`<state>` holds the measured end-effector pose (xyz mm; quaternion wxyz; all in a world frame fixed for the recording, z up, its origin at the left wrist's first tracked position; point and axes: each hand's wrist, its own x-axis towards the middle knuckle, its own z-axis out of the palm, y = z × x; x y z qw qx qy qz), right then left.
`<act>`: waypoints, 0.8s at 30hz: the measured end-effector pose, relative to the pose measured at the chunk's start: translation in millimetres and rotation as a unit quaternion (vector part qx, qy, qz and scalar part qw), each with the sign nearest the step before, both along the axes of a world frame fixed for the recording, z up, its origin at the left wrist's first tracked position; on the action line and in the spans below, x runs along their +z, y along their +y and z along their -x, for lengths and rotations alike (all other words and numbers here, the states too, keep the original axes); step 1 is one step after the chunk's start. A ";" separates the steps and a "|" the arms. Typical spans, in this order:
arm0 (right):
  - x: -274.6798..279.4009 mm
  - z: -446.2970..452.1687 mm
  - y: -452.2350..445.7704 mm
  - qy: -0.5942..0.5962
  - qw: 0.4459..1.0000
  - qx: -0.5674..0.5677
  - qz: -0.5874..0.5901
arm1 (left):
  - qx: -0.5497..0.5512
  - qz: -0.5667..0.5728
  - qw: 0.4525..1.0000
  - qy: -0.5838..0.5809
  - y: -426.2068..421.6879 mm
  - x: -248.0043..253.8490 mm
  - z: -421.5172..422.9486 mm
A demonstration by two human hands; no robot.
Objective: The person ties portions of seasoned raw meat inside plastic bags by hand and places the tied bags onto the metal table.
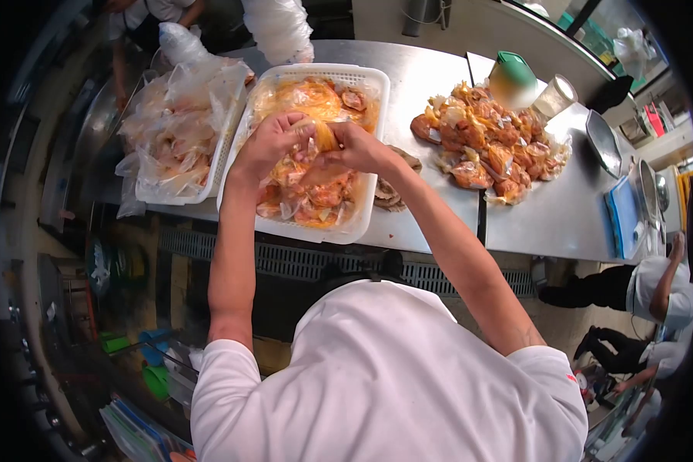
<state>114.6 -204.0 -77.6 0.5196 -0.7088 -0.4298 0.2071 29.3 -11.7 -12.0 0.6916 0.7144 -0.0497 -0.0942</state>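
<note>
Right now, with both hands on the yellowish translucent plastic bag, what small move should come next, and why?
Probably pull the bag gently taut: the left hand and right hand grip its bunched plastic from either side, above the white rectangular plastic basket.

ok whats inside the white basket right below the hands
Orange-tinted, meat-like pieces and see-through plastic fill the white basket. The left hand, right hand and the orange plastic they grip hide part of the middle; the pieces cover the bottom.
</note>
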 end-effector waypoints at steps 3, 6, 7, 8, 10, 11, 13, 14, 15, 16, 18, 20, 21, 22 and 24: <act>-2.8 8.2 2.0 0.112 0.991 -0.015 -0.068 | 0.037 0.064 0.995 0.074 25.4 -7.6 7.4; 5.9 -2.3 -6.0 -0.083 0.981 -0.127 0.118 | 0.101 0.192 0.967 0.133 35.3 -26.9 21.7; 1.9 -5.3 -3.9 -0.081 0.980 -0.136 0.118 | 0.092 0.190 0.968 0.136 15.0 -22.5 31.5; -4.7 -6.5 0.6 -0.060 0.986 -0.156 0.024 | 0.106 0.235 0.963 0.074 -17.2 -13.3 42.5; -1.6 -3.4 8.0 0.088 0.976 -0.073 -0.185 | 0.124 0.282 0.951 0.012 -63.0 -16.5 47.4; 12.2 1.9 5.2 0.088 0.977 -0.068 -0.183 | 0.021 0.277 0.960 0.035 -78.3 -27.5 46.9; 35.0 19.2 -2.8 0.346 0.901 0.078 -0.249 | -0.069 0.270 0.959 0.057 -69.6 -67.7 47.4; 24.8 12.4 -0.4 0.221 0.954 0.083 -0.184 | 0.035 0.081 0.994 -0.071 -48.1 -101.4 35.7; 13.2 12.7 3.5 0.223 0.953 0.087 -0.184 | 0.054 0.233 0.971 0.007 -37.3 -86.3 26.6; 5.9 12.5 4.9 0.154 0.973 0.005 -0.170 | 0.089 0.382 0.916 0.078 -26.4 -70.9 17.3; 2.5 9.7 1.9 0.081 0.981 -0.083 -0.154 | 0.133 0.222 0.966 -0.012 -25.2 -55.3 13.6; 2.9 19.1 -0.6 0.115 0.972 -0.182 -0.092 | 0.195 -0.011 0.975 -0.104 -40.4 -46.7 18.2; 5.6 25.0 -0.4 0.131 0.963 -0.228 -0.061 | 0.193 -0.011 0.976 -0.102 -55.4 -42.0 21.8; 8.9 31.9 -0.5 0.150 0.950 -0.251 -0.110 | 0.244 -0.168 0.934 -0.201 -69.0 -38.5 23.7; 7.4 38.3 1.9 0.077 0.954 -0.259 -0.133 | 0.303 -0.315 0.867 -0.241 -84.1 -44.1 24.6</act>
